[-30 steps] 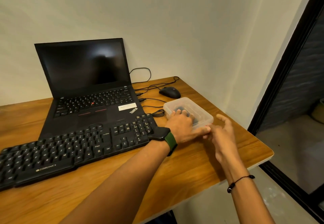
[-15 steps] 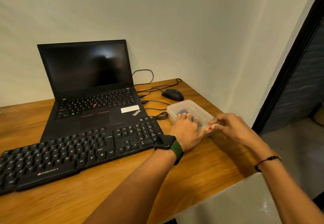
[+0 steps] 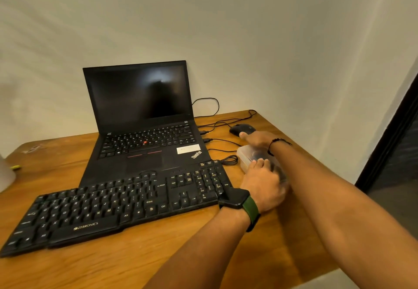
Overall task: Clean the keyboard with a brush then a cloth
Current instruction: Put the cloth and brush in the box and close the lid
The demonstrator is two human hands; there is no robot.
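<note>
A black Zebronics keyboard (image 3: 117,207) lies at an angle on the wooden table (image 3: 135,266), in front of an open laptop. Just right of its number pad stands a clear plastic box (image 3: 243,155) with something dark inside; neither a brush nor a cloth shows plainly. My left hand (image 3: 263,184), a green-strapped watch on its wrist, rests flat on the near part of the lid. My right hand (image 3: 257,139) reaches over the box, its fingers curled down over the far edge of it.
A black ThinkPad laptop (image 3: 144,144) stands open behind the keyboard, its screen dark. A black mouse (image 3: 237,128) and loose cables (image 3: 226,158) lie just beyond the box. The table's right edge runs close to the box. A white object (image 3: 5,173) is at the far left.
My right hand has left the box's near right corner and moved across to its far edge. My left hand stays on the lid. The view has shifted left.
</note>
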